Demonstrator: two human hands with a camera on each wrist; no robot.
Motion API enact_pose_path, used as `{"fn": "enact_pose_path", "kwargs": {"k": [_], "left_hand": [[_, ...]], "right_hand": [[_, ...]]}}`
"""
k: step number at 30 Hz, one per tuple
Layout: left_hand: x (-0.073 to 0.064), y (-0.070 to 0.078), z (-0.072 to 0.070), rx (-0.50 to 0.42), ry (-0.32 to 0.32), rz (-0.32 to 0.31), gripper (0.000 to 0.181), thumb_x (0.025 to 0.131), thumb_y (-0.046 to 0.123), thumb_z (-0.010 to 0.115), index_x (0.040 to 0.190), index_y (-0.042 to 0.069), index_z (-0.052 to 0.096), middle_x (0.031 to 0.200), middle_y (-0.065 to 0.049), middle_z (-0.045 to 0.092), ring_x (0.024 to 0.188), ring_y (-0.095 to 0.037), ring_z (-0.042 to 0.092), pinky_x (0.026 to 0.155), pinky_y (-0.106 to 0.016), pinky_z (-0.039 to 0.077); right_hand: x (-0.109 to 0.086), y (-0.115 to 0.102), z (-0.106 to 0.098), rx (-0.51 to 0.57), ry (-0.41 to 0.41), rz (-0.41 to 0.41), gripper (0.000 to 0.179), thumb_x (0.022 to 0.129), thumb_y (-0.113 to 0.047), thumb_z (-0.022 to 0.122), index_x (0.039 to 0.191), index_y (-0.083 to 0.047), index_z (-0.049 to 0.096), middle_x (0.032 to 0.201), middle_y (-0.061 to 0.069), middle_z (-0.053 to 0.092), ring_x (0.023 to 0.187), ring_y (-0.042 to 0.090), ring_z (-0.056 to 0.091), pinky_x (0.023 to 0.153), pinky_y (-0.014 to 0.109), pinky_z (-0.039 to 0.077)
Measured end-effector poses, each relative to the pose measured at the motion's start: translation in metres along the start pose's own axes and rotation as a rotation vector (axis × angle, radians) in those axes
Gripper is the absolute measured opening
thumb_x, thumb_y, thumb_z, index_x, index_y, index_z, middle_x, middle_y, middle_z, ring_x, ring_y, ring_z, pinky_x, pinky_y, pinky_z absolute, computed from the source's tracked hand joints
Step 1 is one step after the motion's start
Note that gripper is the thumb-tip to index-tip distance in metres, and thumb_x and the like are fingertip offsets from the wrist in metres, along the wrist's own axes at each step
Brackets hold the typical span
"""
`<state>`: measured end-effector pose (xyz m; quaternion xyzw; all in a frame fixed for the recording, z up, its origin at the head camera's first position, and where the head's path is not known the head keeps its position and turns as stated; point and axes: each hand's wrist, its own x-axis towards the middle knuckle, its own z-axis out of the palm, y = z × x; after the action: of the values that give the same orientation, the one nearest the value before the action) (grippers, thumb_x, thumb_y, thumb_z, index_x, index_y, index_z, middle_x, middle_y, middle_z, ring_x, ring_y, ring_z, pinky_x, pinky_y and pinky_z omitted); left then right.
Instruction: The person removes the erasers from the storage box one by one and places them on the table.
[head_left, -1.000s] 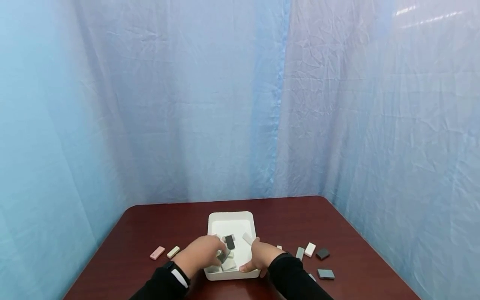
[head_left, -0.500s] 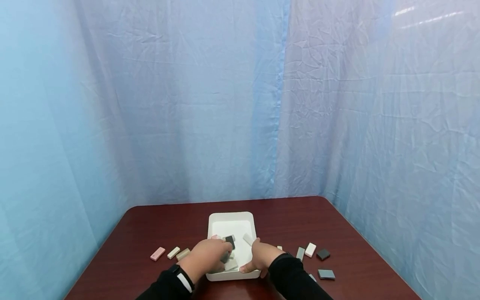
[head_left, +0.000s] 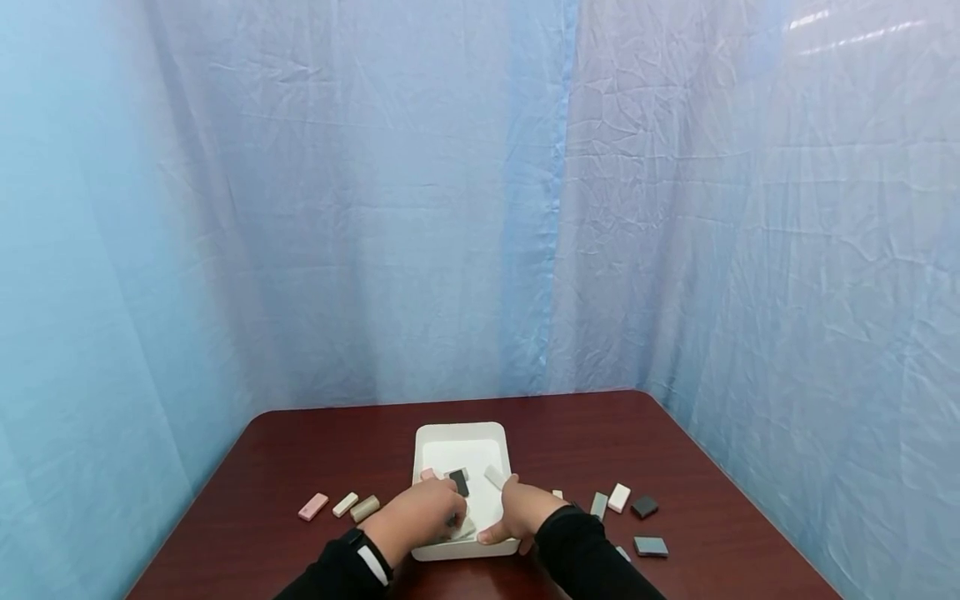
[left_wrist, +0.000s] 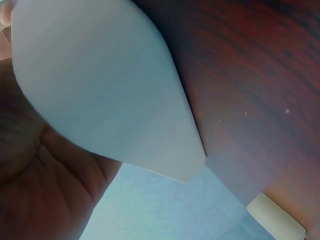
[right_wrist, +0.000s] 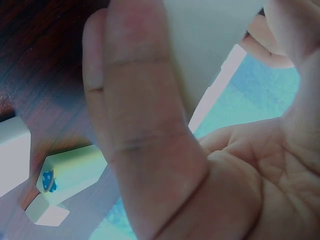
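Observation:
A white tray (head_left: 461, 427) sits mid-table with several small blocks inside, among them a dark one (head_left: 459, 482) and a white one (head_left: 495, 477). My left hand (head_left: 442, 510) reaches over the tray's left rim, its curled fingers down among the blocks near the front. Whether they pinch a block is hidden. The left wrist view shows only my palm against the tray's white wall (left_wrist: 100, 85). My right hand (head_left: 510, 510) grips the tray's right wall near the front corner. In the right wrist view a finger (right_wrist: 145, 125) lies along the tray's (right_wrist: 210, 40) outer side.
On the dark red table (head_left: 300, 450), a pink block (head_left: 312, 506), a cream block (head_left: 345, 503) and a tan block (head_left: 364, 508) lie left of the tray. To the right are a grey-green block (head_left: 599, 504), a white block (head_left: 618, 497), a dark block (head_left: 644, 506) and a slate tile (head_left: 650, 546). Blue curtains close in behind.
My left hand has sunk lower into the tray's front; the grey block seen at its fingertips a second ago no longer shows. The right hand has stayed on the tray wall.

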<state>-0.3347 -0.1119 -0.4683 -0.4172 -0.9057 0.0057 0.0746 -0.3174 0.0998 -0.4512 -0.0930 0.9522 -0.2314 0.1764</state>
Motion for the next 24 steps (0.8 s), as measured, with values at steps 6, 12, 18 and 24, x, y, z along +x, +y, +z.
{"fn": "enact_pose_path", "kwargs": {"k": [6,12,18,24], "left_hand": [[-0.0020,0.0017,-0.0001,-0.021,0.008,0.008,0.024,0.075,0.010,0.082,0.077,0.028,0.067,0.076,0.015,0.051,0.066,0.002,0.046,0.057,-0.016,0.043],[-0.0045,0.0012,0.0004,-0.068,0.045,0.046,0.019,0.077,0.014,0.082,0.080,0.026,0.068,0.077,0.015,0.051,0.067,0.003,0.046,0.058,-0.015,0.043],[-0.0042,0.0013,0.0010,-0.115,0.081,0.031,0.015,0.081,0.011,0.077,0.088,0.023,0.071,0.082,0.014,0.053,0.072,0.002,0.049,0.061,-0.015,0.046],[-0.0040,0.0004,0.0010,-0.151,0.086,-0.012,0.017,0.085,0.007,0.072,0.093,0.022,0.072,0.088,0.012,0.053,0.079,0.001,0.049,0.066,-0.015,0.047]], "right_hand": [[0.0003,-0.0002,0.0000,-0.002,0.004,-0.001,0.116,0.077,-0.054,0.078,0.150,0.008,0.014,0.067,0.008,0.062,0.053,0.023,0.063,0.068,0.042,0.052],[-0.0013,-0.0002,0.0004,-0.003,-0.010,-0.011,0.114,0.078,-0.053,0.077,0.150,0.009,0.015,0.065,0.010,0.064,0.054,0.023,0.064,0.069,0.041,0.052],[-0.0037,-0.0017,-0.0003,0.001,-0.009,-0.013,0.113,0.078,-0.052,0.077,0.149,0.010,0.015,0.064,0.010,0.064,0.054,0.023,0.064,0.069,0.042,0.052],[-0.0035,-0.0029,-0.0009,-0.016,-0.005,-0.006,0.112,0.078,-0.053,0.077,0.149,0.009,0.016,0.064,0.009,0.064,0.054,0.022,0.064,0.077,0.044,0.052]]}}
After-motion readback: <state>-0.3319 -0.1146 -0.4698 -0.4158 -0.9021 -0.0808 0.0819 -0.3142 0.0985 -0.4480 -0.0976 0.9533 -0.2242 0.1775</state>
